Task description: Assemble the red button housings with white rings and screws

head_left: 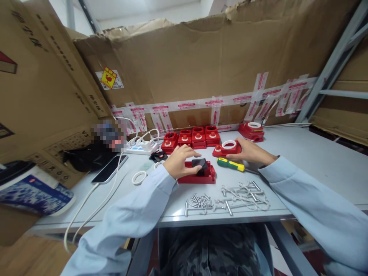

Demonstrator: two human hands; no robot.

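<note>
My left hand (181, 161) reaches over a red plastic housing (191, 179) with a black block (202, 165) in it. Its fingers are apart around the block, the thumb in front of it; contact is unclear. To the right, my right hand (249, 151) grips a red cover (219, 153) by its right end, thumb and fingers on opposite sides. A white ring (229, 144) sits on that cover. Just in front lies a screwdriver (230, 164) with a green and yellow handle, its shaft partly under my right wrist.
Several red units (198, 138) line the back, another red unit (251, 132) to their right. Small metal screws (200, 201) and metal T-bars with string (244, 195) lie near the front edge. A loose white ring (139, 178), phone (110, 169), power strip (140, 148) and cup (34, 189) occupy the left.
</note>
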